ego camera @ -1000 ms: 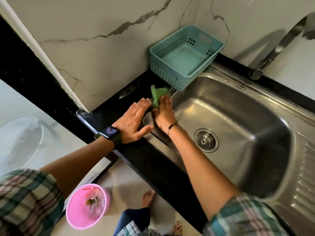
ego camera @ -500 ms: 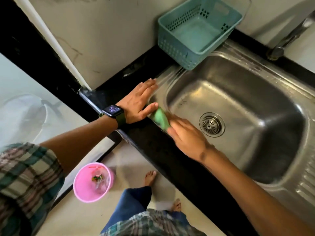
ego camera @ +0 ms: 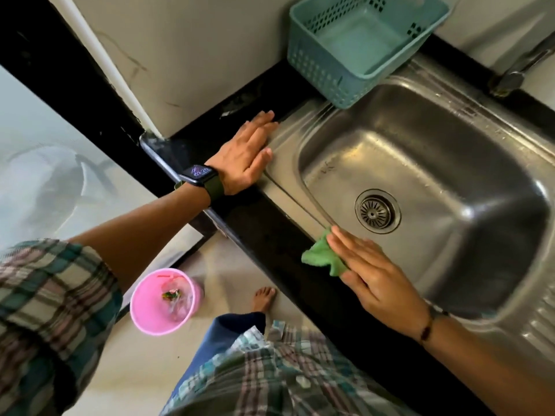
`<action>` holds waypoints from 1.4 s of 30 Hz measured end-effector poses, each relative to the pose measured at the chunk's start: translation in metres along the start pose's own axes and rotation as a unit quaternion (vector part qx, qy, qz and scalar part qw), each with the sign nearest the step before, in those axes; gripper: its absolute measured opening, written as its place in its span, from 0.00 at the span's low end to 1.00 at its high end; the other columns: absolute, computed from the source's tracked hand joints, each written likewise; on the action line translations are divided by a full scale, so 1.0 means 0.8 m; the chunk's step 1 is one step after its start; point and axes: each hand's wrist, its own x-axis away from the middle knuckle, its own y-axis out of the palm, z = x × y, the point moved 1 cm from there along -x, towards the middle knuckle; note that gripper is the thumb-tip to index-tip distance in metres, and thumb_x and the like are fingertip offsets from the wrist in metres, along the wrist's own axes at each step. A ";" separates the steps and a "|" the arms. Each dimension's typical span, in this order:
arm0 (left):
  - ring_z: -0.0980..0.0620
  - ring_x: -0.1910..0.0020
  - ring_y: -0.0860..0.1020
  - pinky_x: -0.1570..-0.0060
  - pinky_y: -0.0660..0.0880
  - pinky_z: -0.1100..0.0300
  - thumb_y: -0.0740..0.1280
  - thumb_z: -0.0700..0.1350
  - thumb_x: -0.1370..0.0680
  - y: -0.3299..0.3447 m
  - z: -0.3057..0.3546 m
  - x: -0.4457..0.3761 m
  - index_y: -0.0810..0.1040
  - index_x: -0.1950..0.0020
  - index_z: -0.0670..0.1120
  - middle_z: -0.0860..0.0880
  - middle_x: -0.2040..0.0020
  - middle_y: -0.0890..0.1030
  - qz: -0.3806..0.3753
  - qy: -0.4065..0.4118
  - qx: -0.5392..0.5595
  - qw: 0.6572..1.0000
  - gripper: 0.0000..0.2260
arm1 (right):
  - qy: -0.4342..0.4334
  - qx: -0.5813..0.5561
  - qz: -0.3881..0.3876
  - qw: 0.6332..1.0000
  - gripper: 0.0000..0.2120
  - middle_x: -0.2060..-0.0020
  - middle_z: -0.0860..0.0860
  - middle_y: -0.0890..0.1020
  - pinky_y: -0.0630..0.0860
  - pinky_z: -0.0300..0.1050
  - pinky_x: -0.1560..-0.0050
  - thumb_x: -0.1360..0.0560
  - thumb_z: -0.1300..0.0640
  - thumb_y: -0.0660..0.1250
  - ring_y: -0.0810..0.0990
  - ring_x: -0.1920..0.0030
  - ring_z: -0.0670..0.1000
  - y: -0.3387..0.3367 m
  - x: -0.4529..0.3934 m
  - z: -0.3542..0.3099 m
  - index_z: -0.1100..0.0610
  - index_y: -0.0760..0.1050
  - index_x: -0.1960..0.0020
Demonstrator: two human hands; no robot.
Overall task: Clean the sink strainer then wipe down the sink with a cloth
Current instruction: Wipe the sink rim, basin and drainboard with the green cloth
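Observation:
The steel sink [ego camera: 450, 139] fills the right of the view, with the round strainer [ego camera: 377, 211] seated in its drain. My right hand [ego camera: 375, 274] lies flat on a small green cloth [ego camera: 322, 255] and presses it onto the sink's front rim, close to the strainer. My left hand [ego camera: 244, 153], with a watch on the wrist, rests palm down and fingers spread on the black counter at the sink's left edge; it holds nothing.
A teal plastic basket [ego camera: 315, 67] sits at the sink's back left corner against the marble wall. The tap [ego camera: 516, 70] stands at the back right. A pink bin [ego camera: 150, 304] with scraps stands on the floor near my bare foot [ego camera: 264, 298].
My right hand has slid the cloth along the sink's rim from the back left corner to the front edge near the strainer. My left hand has stayed on the counter.

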 end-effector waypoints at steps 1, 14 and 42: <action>0.43 0.25 0.54 0.26 0.50 0.52 0.50 0.49 0.23 0.001 0.001 -0.001 0.59 0.28 0.38 0.39 0.25 0.57 -0.004 -0.002 -0.001 1.000 0.26 | 0.003 -0.002 0.002 1.000 0.24 0.28 0.51 0.63 0.58 0.47 0.28 0.23 0.55 0.55 0.63 0.28 0.49 0.000 -0.014 0.003 0.56 0.59 0.28; 0.46 0.25 0.54 0.29 0.44 0.62 0.49 0.52 0.23 0.002 0.004 -0.002 0.60 0.28 0.39 0.42 0.25 0.58 -0.019 -0.016 -0.037 0.999 0.27 | 0.017 -0.023 0.003 1.000 0.24 0.29 0.52 0.64 0.57 0.47 0.28 0.23 0.54 0.54 0.62 0.27 0.49 -0.002 0.009 0.007 0.57 0.58 0.28; 0.41 0.26 0.55 0.28 0.50 0.46 0.56 0.47 0.22 0.115 0.137 0.006 0.66 0.31 0.41 0.39 0.28 0.63 0.004 -0.115 -0.187 0.976 0.20 | 0.030 0.013 -0.006 0.999 0.24 0.28 0.43 0.59 0.51 0.54 0.25 0.23 0.50 0.47 0.54 0.26 0.41 -0.022 0.190 0.080 0.51 0.53 0.27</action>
